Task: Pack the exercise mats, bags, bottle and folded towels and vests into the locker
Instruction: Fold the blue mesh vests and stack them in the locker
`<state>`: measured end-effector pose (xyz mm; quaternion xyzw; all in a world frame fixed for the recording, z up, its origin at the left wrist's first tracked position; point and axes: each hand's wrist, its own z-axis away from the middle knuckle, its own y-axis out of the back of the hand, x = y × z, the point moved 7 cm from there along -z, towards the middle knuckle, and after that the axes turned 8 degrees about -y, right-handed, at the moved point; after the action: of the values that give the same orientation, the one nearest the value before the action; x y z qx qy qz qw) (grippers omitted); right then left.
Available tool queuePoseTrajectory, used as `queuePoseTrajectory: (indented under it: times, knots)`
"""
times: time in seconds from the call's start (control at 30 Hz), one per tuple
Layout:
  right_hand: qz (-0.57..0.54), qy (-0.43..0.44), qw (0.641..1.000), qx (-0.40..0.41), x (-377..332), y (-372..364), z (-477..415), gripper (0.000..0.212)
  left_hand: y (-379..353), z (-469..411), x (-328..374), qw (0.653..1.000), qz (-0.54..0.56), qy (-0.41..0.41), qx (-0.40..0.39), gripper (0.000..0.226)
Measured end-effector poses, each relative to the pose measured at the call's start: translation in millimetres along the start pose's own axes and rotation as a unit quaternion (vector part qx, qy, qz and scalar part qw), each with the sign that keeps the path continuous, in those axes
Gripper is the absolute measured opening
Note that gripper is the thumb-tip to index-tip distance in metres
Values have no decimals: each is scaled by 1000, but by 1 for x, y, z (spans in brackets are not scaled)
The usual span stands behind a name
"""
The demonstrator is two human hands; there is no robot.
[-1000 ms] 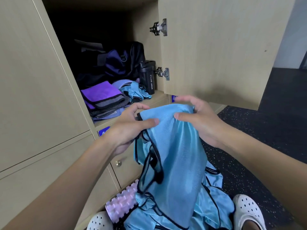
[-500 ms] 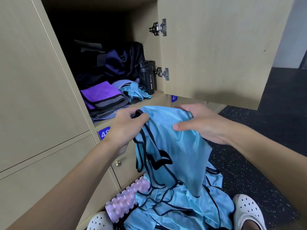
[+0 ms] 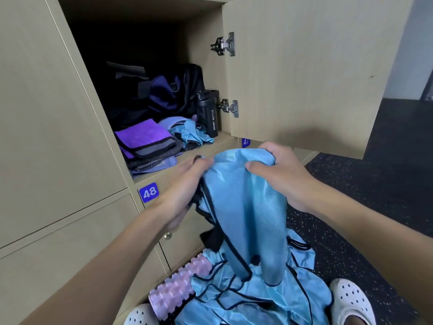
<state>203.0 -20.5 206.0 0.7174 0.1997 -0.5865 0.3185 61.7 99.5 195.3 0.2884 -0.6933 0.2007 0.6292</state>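
Observation:
A light blue vest (image 3: 243, 207) with black trim hangs in front of the open locker (image 3: 145, 38). My left hand (image 3: 185, 191) grips its left edge and my right hand (image 3: 281, 174) holds its top right, both just below the locker shelf. More blue vests (image 3: 257, 296) lie heaped on the floor below. Inside the locker are folded purple towels (image 3: 143, 141), a crumpled blue vest (image 3: 192, 134), a black sport bottle (image 3: 207, 113) and a dark purple bag (image 3: 164, 95).
The locker door (image 3: 304, 73) stands open to the right, above my right hand. A pink ridged foam roller (image 3: 178, 292) lies on the floor by the heap. White clogs (image 3: 351, 301) flank the pile. Dark speckled flooring (image 3: 375, 195) extends right. Closed locker 48 (image 3: 149, 192) sits below.
Both hands have gathered the vest's top closer together and shifted it slightly; the hanging cloth now falls narrower and more bunched than a second ago.

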Motion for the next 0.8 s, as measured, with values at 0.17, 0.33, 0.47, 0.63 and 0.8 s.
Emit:
queuePoseTrajectory:
  times: [0.17,0.33,0.47,0.63,0.8]
  knots:
    - [-50,-12,997,62,-4,10,-3,10,-23,6,-21,997,-9,-43,-70,107]
    - [-100,-52,990,79,2,19,-6,15,-36,18,-41,986,159,8,46,101]
    - [-134,-67,983,103,7,25,-7,15,-47,24,-62,959,264,77,73,81]
    - [-130,-83,982,104,7,28,-7,15,-65,30,-54,995,63,59,-40,41]
    - [-126,-119,979,107,13,45,-11,29,-43,19,-38,995,66,74,24,34]
